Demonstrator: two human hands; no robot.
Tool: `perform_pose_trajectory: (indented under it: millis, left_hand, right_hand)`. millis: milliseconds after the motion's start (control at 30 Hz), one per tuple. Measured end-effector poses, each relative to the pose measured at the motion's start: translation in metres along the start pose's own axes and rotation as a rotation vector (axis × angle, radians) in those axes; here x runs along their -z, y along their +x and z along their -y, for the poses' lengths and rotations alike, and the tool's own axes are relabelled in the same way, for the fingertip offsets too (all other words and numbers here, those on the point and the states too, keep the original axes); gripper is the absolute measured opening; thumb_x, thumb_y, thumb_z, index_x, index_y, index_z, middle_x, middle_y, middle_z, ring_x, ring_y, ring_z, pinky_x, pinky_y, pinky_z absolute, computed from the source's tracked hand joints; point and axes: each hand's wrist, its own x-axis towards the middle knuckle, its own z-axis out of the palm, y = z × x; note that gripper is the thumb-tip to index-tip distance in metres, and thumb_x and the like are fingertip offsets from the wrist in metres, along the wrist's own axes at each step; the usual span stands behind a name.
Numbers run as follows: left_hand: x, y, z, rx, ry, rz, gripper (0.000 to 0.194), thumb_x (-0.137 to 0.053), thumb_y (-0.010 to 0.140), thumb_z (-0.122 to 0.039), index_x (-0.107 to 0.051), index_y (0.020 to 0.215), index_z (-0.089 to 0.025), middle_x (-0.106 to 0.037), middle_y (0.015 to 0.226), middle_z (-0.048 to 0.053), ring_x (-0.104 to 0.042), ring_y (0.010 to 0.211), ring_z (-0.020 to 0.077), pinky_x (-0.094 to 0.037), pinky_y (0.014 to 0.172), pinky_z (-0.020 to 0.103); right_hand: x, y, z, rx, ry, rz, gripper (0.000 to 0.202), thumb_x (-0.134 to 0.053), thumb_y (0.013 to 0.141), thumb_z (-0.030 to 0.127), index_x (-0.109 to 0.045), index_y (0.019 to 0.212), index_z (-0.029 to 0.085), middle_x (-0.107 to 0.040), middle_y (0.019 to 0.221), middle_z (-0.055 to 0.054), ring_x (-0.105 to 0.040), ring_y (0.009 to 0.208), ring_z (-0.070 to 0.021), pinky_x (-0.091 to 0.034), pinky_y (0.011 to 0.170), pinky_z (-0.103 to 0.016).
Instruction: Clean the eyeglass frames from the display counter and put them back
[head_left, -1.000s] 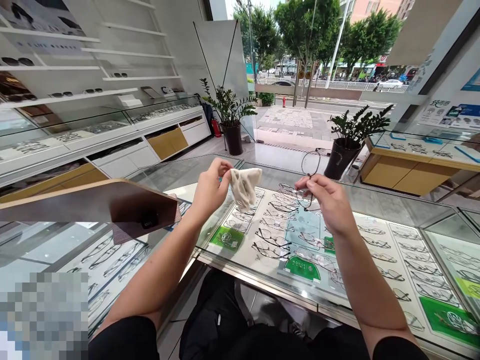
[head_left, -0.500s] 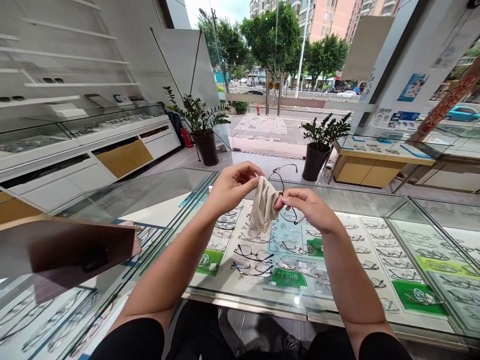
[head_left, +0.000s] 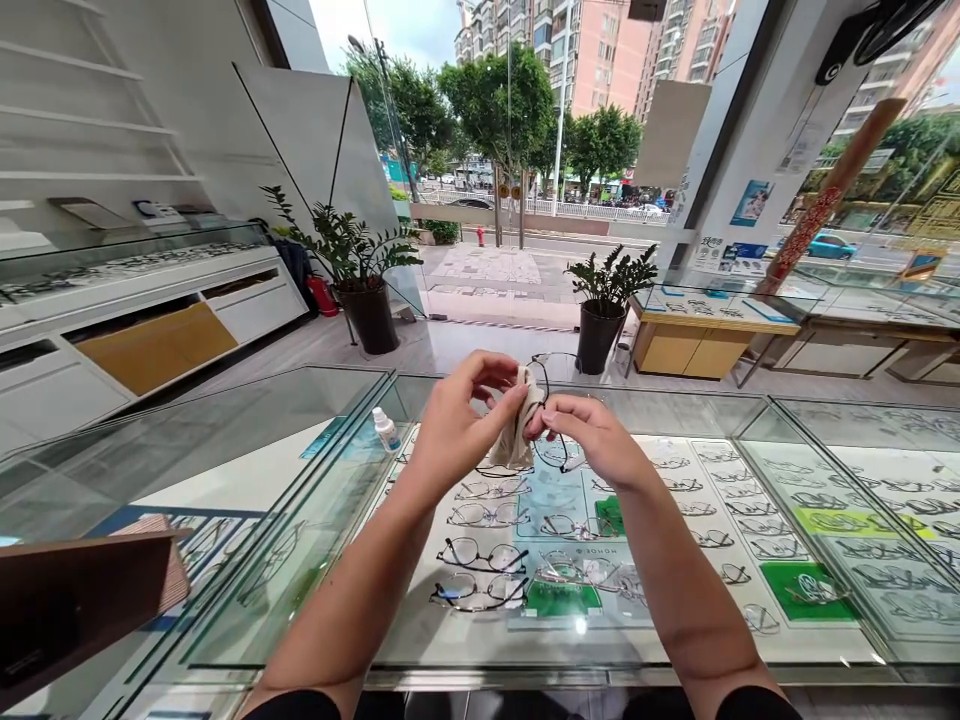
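Observation:
A pair of thin dark-framed eyeglasses point(head_left: 547, 383) is held up over the glass display case point(head_left: 450, 648). My right hand point(head_left: 592, 432) pinches the frame near its middle, between thumb and fingers. A beige cloth point(head_left: 511, 440) hangs from my left hand point(head_left: 480, 410), whose thumb and fingers press it against the upper lens side of the eyeglasses. The cloth covers part of the frame. Below my hands, rows of other eyeglasses point(head_left: 482, 553) lie in the case.
A small white bottle point(head_left: 386, 430) stands on the glass left of my hands. A brown open box point(head_left: 90, 600) is at the lower left. Two potted plants point(head_left: 369, 300) stand on the floor beyond the case, with more display counters point(head_left: 712, 335) at both sides.
The view has tilted up and turned right, bringing the white bottle into sight. My left hand has closed further over the cloth, which now bunches closer to the eyeglasses.

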Motion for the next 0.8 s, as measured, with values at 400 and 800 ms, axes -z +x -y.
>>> perform_pose_trajectory:
  millis: [400, 800]
  left_hand:
    - [0.006, -0.002, 0.008, -0.079, 0.021, -0.034, 0.012, -0.060, 0.100, -0.023, -0.072, 0.101, -0.020, -0.076, 0.097, 0.003, -0.066, 0.085, 0.0161, -0.050, 0.081, 0.031]
    - [0.004, -0.003, 0.009, -0.310, 0.190, -0.116, 0.002, -0.067, 0.099, -0.021, -0.068, 0.100, -0.019, -0.068, 0.094, 0.004, -0.060, 0.086, 0.0168, -0.046, 0.079, 0.030]
  right_hand:
    - [-0.007, 0.002, 0.000, -0.043, -0.059, 0.062, 0.028, -0.062, 0.103, 0.041, -0.073, 0.088, 0.021, -0.071, 0.093, -0.004, -0.063, 0.096, -0.0210, -0.046, 0.093, -0.036]
    - [-0.011, -0.001, 0.000, -0.053, -0.034, 0.040, 0.028, -0.062, 0.103, 0.041, -0.073, 0.086, 0.021, -0.073, 0.094, -0.004, -0.065, 0.096, -0.0212, -0.047, 0.093, -0.036]
